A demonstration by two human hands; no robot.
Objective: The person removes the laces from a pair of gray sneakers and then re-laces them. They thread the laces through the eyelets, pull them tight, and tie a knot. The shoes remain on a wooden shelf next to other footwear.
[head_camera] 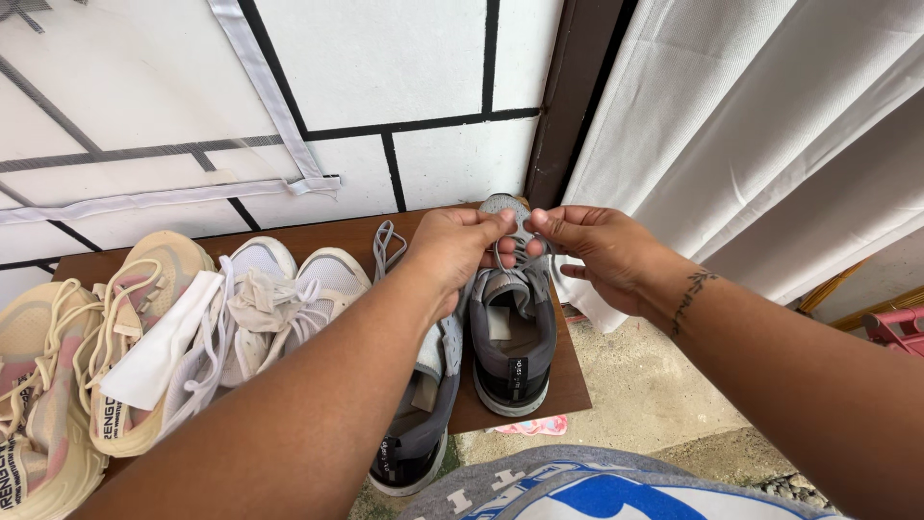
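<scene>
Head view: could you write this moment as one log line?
left hand: pinching grey lace | right hand: pinching same lace | grey shoe: on brown shelf

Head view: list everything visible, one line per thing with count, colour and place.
grey sneakers: two, grey and black, right end of the shelf
grey laces: pinched by both hands over the right grey sneaker
white sneakers: two, white, middle of the shelf
cream sneakers: two, cream and pink, left end
wooden shelf: one, brown, against the wall
curtain: one, white, right
tiled wall: white with dark lines, behind
pink object: one, far right edge
left hand: on the laces
right hand: on the laces, tattooed wrist
</scene>
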